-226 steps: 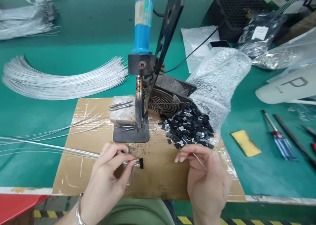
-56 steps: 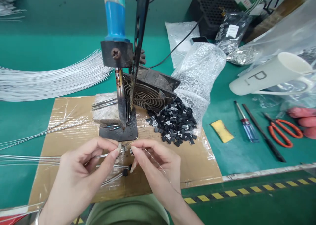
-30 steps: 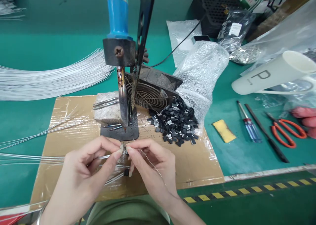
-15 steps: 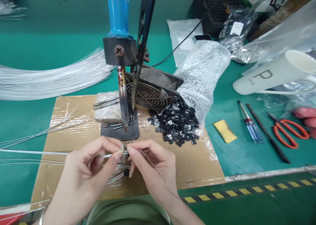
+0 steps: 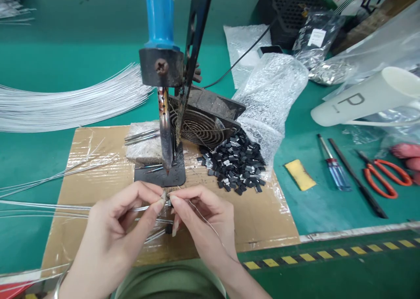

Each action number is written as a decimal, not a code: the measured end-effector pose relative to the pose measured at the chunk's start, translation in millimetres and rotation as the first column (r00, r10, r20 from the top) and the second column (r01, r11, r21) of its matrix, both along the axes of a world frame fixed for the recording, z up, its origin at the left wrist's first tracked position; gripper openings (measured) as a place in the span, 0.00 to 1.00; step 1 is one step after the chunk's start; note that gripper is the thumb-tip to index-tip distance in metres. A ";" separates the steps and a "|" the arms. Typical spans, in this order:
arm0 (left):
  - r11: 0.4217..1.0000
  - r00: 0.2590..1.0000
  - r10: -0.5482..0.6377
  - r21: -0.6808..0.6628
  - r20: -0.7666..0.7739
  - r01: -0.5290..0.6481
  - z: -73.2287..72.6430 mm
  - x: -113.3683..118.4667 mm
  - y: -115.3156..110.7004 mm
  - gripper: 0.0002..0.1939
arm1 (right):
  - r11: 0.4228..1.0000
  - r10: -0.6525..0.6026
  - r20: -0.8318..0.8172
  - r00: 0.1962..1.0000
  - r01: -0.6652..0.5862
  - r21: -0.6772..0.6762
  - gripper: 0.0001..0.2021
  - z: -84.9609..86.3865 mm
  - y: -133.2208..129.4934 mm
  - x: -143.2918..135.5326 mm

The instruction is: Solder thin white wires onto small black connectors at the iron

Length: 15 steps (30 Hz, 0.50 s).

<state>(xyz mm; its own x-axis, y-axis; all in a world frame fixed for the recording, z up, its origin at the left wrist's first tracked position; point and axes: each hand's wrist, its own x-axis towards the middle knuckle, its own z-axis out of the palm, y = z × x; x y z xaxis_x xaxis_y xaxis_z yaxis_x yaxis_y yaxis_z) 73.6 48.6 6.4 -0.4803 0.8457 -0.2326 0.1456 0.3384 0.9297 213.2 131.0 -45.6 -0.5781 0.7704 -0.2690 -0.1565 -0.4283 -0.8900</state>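
My left hand [image 5: 123, 229] pinches several thin silvery-white wires [image 5: 46, 205] near their right ends, thumb against index finger. Fingertip to fingertip with it, my right hand [image 5: 205, 222] is closed on a fine bare wire, like solder wire [image 5: 207, 221], that trails back over the hand. A small dark connector [image 5: 168, 202] shows between the two sets of fingertips, partly covered by them. Just below lies a black connector [image 5: 168, 229] on the ends of other wires. Beyond the hands, a soldering iron [image 5: 166, 132] with a blue handle hangs tip down in a clamp.
Black connectors [image 5: 234, 161] are heaped right of a dusty fan [image 5: 203, 121], by bubble wrap [image 5: 272, 89]. Cardboard [image 5: 262, 220] lies under the work. A wire bundle [image 5: 72, 108] is at left; a yellow sponge [image 5: 299, 174], screwdriver [image 5: 334, 167], orange-handled pliers [image 5: 382, 178] and white cup [image 5: 357, 100] are at right.
Both hands keep almost the same pose, fingertips together. The whole scene shifts very slightly to the right in view.
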 end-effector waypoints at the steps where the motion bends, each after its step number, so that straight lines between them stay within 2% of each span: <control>1: 1.000 1.000 0.002 0.002 0.001 -0.002 -0.5 0.3 -0.4 0.09 | 1.000 0.002 0.003 1.000 -0.002 0.001 0.06 0.1 -0.1 0.3; 15: 1.000 1.000 -0.005 -0.011 0.018 0.005 -2.1 -0.1 1.2 0.10 | 0.999 0.020 -0.010 1.000 -0.020 -0.026 0.06 0.4 1.7 1.5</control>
